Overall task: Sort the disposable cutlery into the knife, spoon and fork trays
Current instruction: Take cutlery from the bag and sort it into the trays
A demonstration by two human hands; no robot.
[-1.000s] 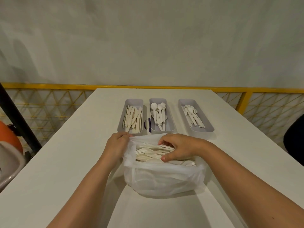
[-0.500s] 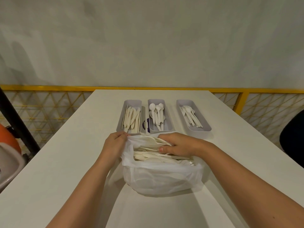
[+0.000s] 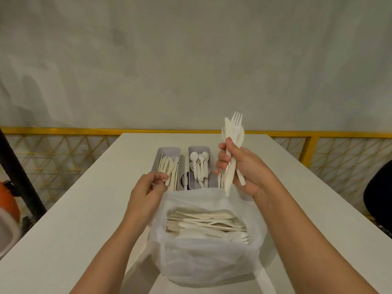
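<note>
A white plastic bag (image 3: 207,257) full of mixed white cutlery stands on the table in front of me. My right hand (image 3: 239,166) grips a bunch of cutlery (image 3: 232,143) upright above the bag's far rim; a fork and a knife show in it. My left hand (image 3: 146,189) hovers at the bag's left rim with its fingers curled, and whether it pinches the plastic is unclear. Behind the bag lie the knife tray (image 3: 168,151) on the left and the spoon tray (image 3: 199,149) in the middle. The fork tray is hidden behind my right hand.
The white table (image 3: 84,209) ends at a yellow mesh railing (image 3: 63,149) along the back. A black post (image 3: 19,172) and an orange object (image 3: 6,200) stand off the table's left side. A dark shape (image 3: 379,192) sits at the right edge.
My right hand has come up out of the bag with a bunch of cutlery. My left hand has loosened at the bag's rim. The view has tilted closer.
</note>
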